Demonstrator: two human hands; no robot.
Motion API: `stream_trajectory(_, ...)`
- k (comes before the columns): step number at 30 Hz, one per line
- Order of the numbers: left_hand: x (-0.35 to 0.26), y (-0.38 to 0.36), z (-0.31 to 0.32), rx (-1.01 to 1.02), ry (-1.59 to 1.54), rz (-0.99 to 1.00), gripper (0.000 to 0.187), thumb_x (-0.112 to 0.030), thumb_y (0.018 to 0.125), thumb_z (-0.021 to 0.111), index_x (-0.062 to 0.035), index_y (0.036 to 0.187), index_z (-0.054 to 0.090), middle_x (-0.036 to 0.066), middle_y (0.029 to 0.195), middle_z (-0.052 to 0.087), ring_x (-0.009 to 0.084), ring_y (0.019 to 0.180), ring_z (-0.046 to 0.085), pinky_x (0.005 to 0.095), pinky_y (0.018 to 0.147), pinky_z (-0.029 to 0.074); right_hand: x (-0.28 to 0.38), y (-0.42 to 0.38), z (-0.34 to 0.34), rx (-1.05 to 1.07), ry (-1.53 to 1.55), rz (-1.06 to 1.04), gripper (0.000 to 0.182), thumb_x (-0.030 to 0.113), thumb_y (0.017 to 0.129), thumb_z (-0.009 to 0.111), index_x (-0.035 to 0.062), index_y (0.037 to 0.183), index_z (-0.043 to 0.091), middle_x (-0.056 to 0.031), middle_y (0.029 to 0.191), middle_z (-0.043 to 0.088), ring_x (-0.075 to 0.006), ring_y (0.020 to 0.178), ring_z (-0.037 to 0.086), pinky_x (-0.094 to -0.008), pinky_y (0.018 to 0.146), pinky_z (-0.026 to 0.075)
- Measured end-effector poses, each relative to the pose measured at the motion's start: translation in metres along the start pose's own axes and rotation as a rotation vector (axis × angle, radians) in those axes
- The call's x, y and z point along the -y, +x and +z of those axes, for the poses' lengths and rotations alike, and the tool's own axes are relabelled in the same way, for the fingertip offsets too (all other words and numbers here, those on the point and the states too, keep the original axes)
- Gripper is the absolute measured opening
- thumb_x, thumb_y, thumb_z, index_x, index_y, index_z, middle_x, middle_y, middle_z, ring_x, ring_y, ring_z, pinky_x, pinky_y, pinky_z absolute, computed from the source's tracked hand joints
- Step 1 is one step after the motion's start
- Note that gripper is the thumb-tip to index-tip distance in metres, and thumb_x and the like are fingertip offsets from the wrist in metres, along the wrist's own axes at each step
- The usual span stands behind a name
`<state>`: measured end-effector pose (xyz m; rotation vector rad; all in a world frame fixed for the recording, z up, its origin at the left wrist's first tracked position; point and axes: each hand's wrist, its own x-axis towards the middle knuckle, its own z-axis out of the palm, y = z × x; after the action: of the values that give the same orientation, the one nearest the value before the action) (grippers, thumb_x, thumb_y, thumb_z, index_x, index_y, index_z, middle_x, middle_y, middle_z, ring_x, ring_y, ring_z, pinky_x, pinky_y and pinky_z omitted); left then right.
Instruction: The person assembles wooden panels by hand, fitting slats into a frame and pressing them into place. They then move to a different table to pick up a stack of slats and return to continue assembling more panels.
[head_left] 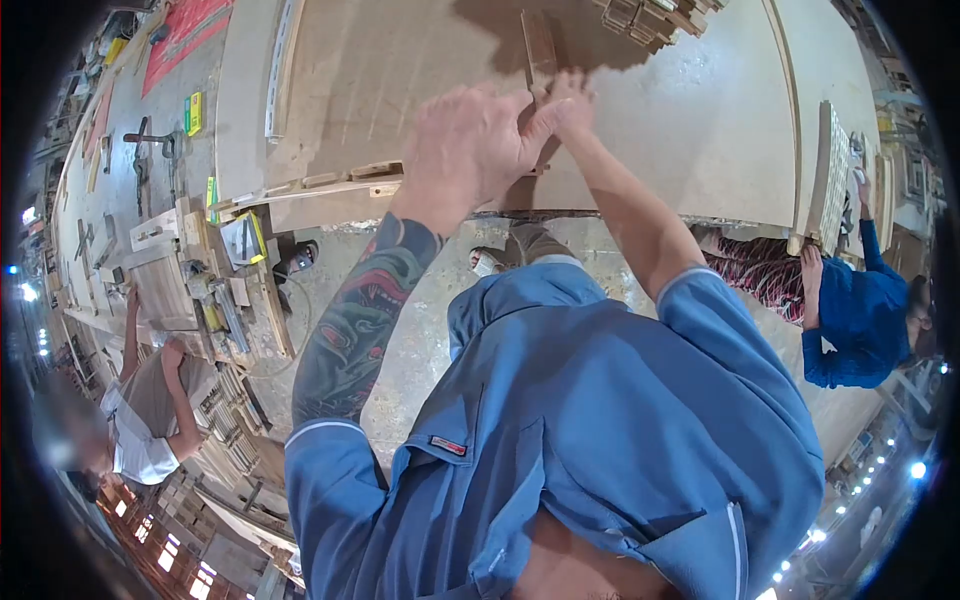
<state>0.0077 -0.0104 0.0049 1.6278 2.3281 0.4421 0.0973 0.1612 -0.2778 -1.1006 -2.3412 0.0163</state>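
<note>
My left hand [462,140] is over the near part of the workbench, fingers curled and mostly hidden behind its back. It meets a narrow brown wooden strip [539,45] that points away from me across the bench. On the strip's other side, my right hand [567,103] is closed against it, touching the left hand; its fingertips are slightly blurred. The strip's near end [533,170] shows below the hands, close to the bench's front edge. Shadow covers the board around the strip.
A stack of wooden pieces [655,20] sits at the bench's far side. Thin wooden strips [345,178] line the front edge at left. Clamps [165,145] lie on the left table. One person works at lower left, another in dark blue [860,325] at right.
</note>
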Motion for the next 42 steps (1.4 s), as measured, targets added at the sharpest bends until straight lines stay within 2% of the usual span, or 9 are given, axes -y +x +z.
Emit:
stream_trajectory(2, 0.002, 0.002, 0.000, -0.007, -0.001, -0.006, 0.060, -0.062, 0.098, 0.040, -0.0142, 0.103, 0.075, 0.015, 0.088, 0.070, 0.0365, 0.086, 0.066, 0.0478, 0.073, 0.053, 0.020, 0.009, -0.002, -0.012, 0.005, 0.011, 0.054, 0.035, 0.088, 0.066, -0.0019, 0.124, 0.050, -0.0196, 0.108, 0.069, -0.0391, 0.104, 0.065, -0.0543, 0.088, 0.050)
stream_trajectory(4, 0.004, 0.002, 0.005, -0.012, 0.037, 0.005, 0.060, -0.062, 0.098, 0.038, -0.0158, 0.102, 0.076, 0.014, 0.088, 0.071, 0.0365, 0.086, 0.067, 0.0474, 0.073, 0.053, 0.030, 0.023, -0.030, 0.643, 0.263, 0.345, 0.050, 0.036, 0.090, 0.063, -0.0018, 0.121, 0.054, -0.0221, 0.107, 0.068, -0.0401, 0.102, 0.065, -0.0532, 0.086, 0.051)
stream_trajectory(9, 0.005, 0.001, 0.007, -0.075, -0.023, 0.012, 0.058, -0.062, 0.098, 0.039, -0.0173, 0.104, 0.075, 0.014, 0.090, 0.072, 0.0356, 0.087, 0.068, 0.0464, 0.074, 0.054, 0.029, -0.005, -0.124, 0.448, 1.286, 0.429, 0.030, 0.021, 0.095, 0.066, -0.0022, 0.113, 0.062, -0.0084, 0.099, 0.069, -0.0109, 0.093, 0.063, -0.0288, 0.082, 0.052)
stream_trajectory(19, 0.008, 0.001, 0.006, -0.072, -0.014, -0.015, 0.062, -0.065, 0.098, 0.035, -0.0177, 0.106, 0.075, 0.015, 0.089, 0.072, 0.0369, 0.088, 0.068, 0.0480, 0.076, 0.054, 0.025, -0.022, -0.177, 0.776, 0.844, 0.149, 0.027, 0.012, 0.088, 0.069, 0.0008, 0.112, 0.069, -0.0150, 0.098, 0.074, -0.0241, 0.090, 0.071, -0.0347, 0.081, 0.053)
stream_trajectory(22, 0.003, -0.001, -0.004, 0.006, -0.060, -0.066, 0.066, -0.067, 0.098, 0.032, -0.0165, 0.110, 0.074, 0.016, 0.093, 0.072, 0.0371, 0.093, 0.067, 0.0476, 0.079, 0.053, 0.018, -0.045, -0.154, 0.519, 0.824, -0.300, 0.023, 0.014, 0.087, 0.069, 0.0062, 0.108, 0.071, -0.0180, 0.091, 0.072, -0.0350, 0.084, 0.070, -0.0401, 0.075, 0.054)
stream_trajectory(26, 0.001, -0.001, -0.003, -0.003, -0.106, -0.067, 0.062, -0.062, 0.099, 0.036, -0.0133, 0.109, 0.073, 0.015, 0.098, 0.071, 0.0375, 0.098, 0.065, 0.0467, 0.082, 0.052, 0.015, -0.055, -0.140, 0.515, 0.761, -0.250, 0.016, 0.015, 0.086, 0.070, 0.0078, 0.100, 0.071, -0.0175, 0.084, 0.069, -0.0392, 0.081, 0.065, -0.0465, 0.071, 0.051)
stream_trajectory(31, 0.020, -0.038, -0.018, -0.748, -0.173, 0.082, 0.047, -0.046, 0.102, 0.045, -0.0069, 0.117, 0.065, 0.016, 0.112, 0.067, 0.0301, 0.100, 0.066, 0.0445, 0.086, 0.050, 0.013, -0.056, -0.123, 0.473, 0.617, -0.311, 0.016, 0.013, 0.080, 0.072, 0.0083, 0.095, 0.070, -0.0139, 0.089, 0.067, -0.0357, 0.092, 0.061, -0.0445, 0.078, 0.049)
stream_trajectory(35, 0.064, -0.149, -0.014, -1.058, -1.092, -0.843, 0.066, -0.059, 0.100, 0.042, -0.0064, 0.140, 0.042, 0.013, 0.125, 0.055, 0.0268, 0.108, 0.058, 0.0467, 0.092, 0.048, 0.023, -0.044, -0.144, 0.622, 0.523, -0.375, 0.027, 0.011, 0.079, 0.070, 0.0106, 0.106, 0.068, -0.0107, 0.096, 0.066, -0.0350, 0.094, 0.060, -0.0440, 0.081, 0.050)
stream_trajectory(42, 0.102, -0.194, 0.027, -0.670, -2.118, -1.097, 0.056, -0.052, 0.102, 0.045, -0.0109, 0.140, 0.047, 0.019, 0.136, 0.055, 0.0320, 0.124, 0.055, 0.0493, 0.097, 0.053, 0.092, 0.057, -0.082, 0.405, 0.519, -0.447, 0.051, 0.001, 0.084, 0.061, 0.0138, 0.133, 0.057, -0.0141, 0.137, 0.055, -0.0359, 0.116, 0.058, -0.0438, 0.093, 0.051)
